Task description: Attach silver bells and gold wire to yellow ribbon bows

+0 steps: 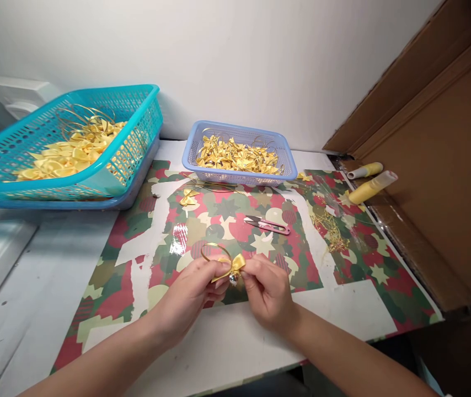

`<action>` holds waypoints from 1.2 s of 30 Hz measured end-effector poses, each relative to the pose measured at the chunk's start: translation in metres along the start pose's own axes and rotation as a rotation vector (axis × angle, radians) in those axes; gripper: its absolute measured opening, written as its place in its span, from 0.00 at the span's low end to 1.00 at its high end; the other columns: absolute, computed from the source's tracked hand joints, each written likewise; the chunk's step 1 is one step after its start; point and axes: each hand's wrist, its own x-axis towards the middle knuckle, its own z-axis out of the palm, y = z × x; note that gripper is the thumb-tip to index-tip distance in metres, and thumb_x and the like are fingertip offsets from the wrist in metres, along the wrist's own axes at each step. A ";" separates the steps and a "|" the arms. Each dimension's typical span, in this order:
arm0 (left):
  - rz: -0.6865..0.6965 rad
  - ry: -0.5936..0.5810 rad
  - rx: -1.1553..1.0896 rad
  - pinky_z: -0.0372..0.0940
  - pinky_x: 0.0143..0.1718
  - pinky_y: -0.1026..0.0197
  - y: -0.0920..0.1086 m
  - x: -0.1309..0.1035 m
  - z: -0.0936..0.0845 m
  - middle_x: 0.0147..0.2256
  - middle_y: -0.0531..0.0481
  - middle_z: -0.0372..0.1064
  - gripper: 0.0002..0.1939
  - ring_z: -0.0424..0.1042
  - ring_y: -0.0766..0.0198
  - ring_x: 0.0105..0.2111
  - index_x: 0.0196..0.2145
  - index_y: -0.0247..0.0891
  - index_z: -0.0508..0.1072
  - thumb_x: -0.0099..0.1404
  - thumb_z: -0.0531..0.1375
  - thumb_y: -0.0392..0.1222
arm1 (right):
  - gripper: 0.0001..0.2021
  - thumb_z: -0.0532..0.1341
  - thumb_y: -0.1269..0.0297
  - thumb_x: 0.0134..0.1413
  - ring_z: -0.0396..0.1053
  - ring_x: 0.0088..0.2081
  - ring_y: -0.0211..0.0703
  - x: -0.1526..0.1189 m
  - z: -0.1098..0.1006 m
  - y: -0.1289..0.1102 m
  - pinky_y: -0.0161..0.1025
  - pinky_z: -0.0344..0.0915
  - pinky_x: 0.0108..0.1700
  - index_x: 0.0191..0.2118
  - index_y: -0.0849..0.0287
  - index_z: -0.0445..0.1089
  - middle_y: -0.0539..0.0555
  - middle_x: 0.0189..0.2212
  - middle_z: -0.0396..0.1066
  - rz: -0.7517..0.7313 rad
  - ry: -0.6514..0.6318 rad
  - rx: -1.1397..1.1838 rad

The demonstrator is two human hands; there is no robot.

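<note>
Between my two hands is a yellow ribbon bow (239, 261) with a small silver bell (233, 278) hanging under its middle. A thin gold cord (214, 246) loops up from the bow on the left. My left hand (198, 284) pinches the bow's left side between thumb and fingers. On the right side, my right hand (269, 284) grips the bow's other loop with thumb and forefinger. Beyond the hands, a pair of pink thread snips (268, 225) lies on the patterned sheet. A loose yellow bow (188, 197) rests farther back.
A teal basket (136, 118) heaped with yellow bows stands back left, stacked on a blue one. The smaller blue basket (239, 177) at the back holds more bows. Two yellow thread spools (372, 187) and thread scraps (332, 231) lie right, near a cardboard wall (434, 165).
</note>
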 end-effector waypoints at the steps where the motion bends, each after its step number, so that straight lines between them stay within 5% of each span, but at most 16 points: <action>1: -0.001 0.007 0.011 0.39 0.26 0.60 0.000 0.000 0.000 0.21 0.58 0.41 0.18 0.38 0.67 0.23 0.20 0.39 0.48 0.59 0.53 0.45 | 0.09 0.51 0.77 0.57 0.50 0.22 0.36 0.000 0.000 0.000 0.33 0.53 0.26 0.32 0.57 0.61 0.46 0.19 0.56 0.000 0.001 -0.004; 29: 0.032 0.079 -0.004 0.39 0.24 0.61 -0.009 0.005 0.004 0.19 0.59 0.42 0.20 0.40 0.69 0.21 0.18 0.39 0.49 0.56 0.56 0.49 | 0.08 0.50 0.77 0.58 0.55 0.22 0.34 -0.001 0.004 -0.005 0.31 0.54 0.25 0.33 0.56 0.60 0.46 0.22 0.60 0.091 0.014 0.058; 36: 0.064 0.131 0.010 0.40 0.24 0.62 -0.007 0.005 0.006 0.20 0.58 0.41 0.21 0.41 0.69 0.22 0.19 0.40 0.49 0.56 0.57 0.50 | 0.07 0.50 0.73 0.61 0.52 0.20 0.32 0.001 0.002 -0.007 0.31 0.52 0.23 0.33 0.57 0.61 0.44 0.20 0.55 0.258 -0.013 0.184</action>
